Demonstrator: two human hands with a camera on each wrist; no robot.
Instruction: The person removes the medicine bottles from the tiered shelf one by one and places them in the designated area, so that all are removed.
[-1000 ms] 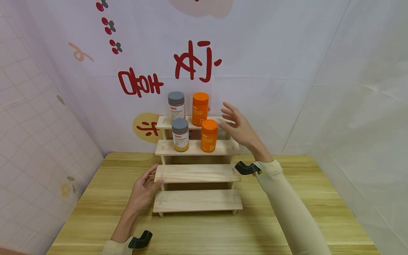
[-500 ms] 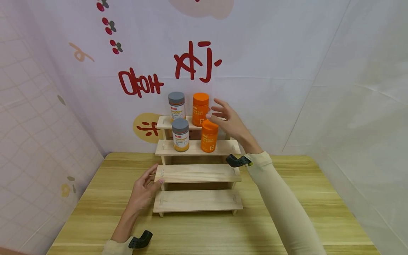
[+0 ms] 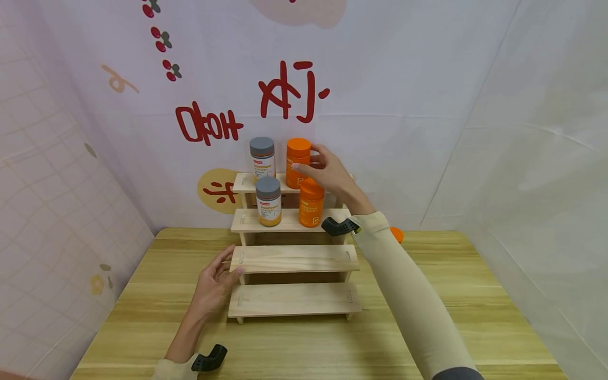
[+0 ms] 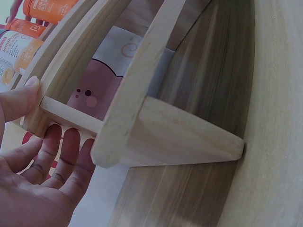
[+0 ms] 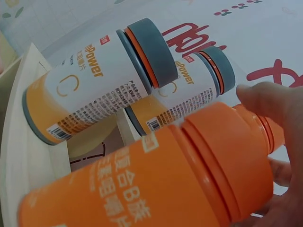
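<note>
A four-tier wooden stepped rack (image 3: 294, 258) stands on the table. Its top tier carries a grey-lidded bottle (image 3: 263, 158) and an orange bottle (image 3: 298, 145). The second tier carries another grey-lidded bottle (image 3: 268, 201) and another orange bottle (image 3: 311, 208). My right hand (image 3: 328, 171) reaches over the lower orange bottle (image 5: 156, 189), and its fingers curl round the top orange bottle. My left hand (image 3: 214, 285) lies at the left end of the third tier, thumb tip touching the board, fingers relaxed beside the rack (image 4: 142, 123). The left wrist view shows that hand (image 4: 33, 189) under the board.
The rack's two lower tiers are bare. A small orange object (image 3: 397, 234) peeks out behind my right sleeve on the wooden table (image 3: 475, 295). A printed cloth backdrop (image 3: 380, 105) hangs close behind the rack, and cloth walls close in both sides.
My right hand has moved left from beside the rack onto the top orange bottle, and its fingers have closed round it. My left hand has stayed put.
</note>
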